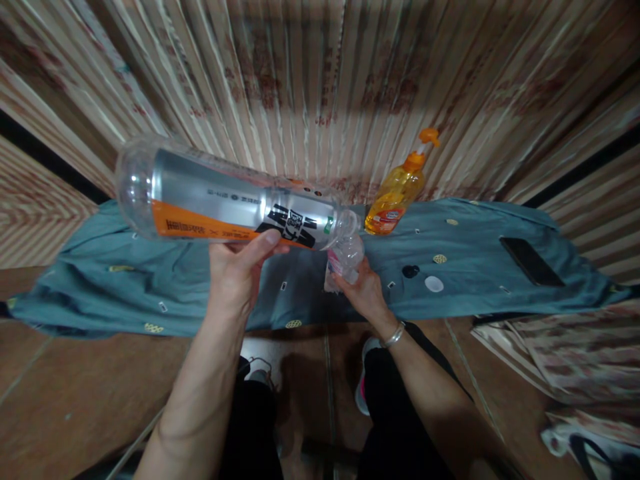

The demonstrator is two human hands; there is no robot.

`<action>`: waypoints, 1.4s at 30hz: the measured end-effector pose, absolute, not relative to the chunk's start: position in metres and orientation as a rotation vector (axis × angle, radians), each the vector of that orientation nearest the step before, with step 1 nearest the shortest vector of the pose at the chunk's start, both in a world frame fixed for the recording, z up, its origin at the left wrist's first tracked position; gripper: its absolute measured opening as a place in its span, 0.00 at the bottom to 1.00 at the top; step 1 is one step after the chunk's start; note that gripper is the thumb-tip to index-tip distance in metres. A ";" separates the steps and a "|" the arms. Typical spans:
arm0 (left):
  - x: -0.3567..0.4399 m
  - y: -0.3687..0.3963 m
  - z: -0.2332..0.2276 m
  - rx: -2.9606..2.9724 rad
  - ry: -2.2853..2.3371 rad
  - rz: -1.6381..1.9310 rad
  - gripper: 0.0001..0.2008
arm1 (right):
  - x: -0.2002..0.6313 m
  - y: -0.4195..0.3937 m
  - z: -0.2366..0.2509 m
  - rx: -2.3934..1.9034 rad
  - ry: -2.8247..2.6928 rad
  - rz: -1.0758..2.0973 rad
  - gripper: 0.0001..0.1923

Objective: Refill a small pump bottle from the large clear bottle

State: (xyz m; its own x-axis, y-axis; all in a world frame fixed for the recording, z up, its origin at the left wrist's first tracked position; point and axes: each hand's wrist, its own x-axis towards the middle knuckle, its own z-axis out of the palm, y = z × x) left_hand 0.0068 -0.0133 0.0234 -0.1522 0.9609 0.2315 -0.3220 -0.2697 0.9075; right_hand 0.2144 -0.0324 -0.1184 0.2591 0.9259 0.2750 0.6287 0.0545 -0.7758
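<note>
My left hand point(245, 267) is closed around a large clear plastic bottle point(215, 197) with a silver and orange label. The bottle lies nearly level in the air, its neck pointing right and slightly down. My right hand point(364, 287) grips a small clear plastic bottle point(346, 260) with a pink marking, held just below the large bottle's mouth. The two mouths meet or nearly meet; whether they touch I cannot tell. Any liquid passing between them is too hard to make out.
A pump bottle of yellow-orange liquid point(395, 197) stands behind my right hand on the green cloth point(125, 287). Further right lie a dark small cap point(411, 271), a white round lid point(434, 284) and a black phone point(531, 261). A patterned pleated curtain point(300, 87) hangs behind.
</note>
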 end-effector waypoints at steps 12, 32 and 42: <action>0.006 -0.013 0.023 1.063 0.877 1.634 0.14 | 0.215 -0.032 -0.121 -1.649 -1.464 0.396 0.28; 0.008 -0.016 0.027 1.016 0.904 1.645 0.14 | 0.215 -0.032 -0.121 -1.645 -1.493 0.378 0.27; 0.006 -0.015 0.026 1.023 0.895 1.634 0.16 | 0.215 -0.032 -0.123 -1.639 -1.507 0.374 0.27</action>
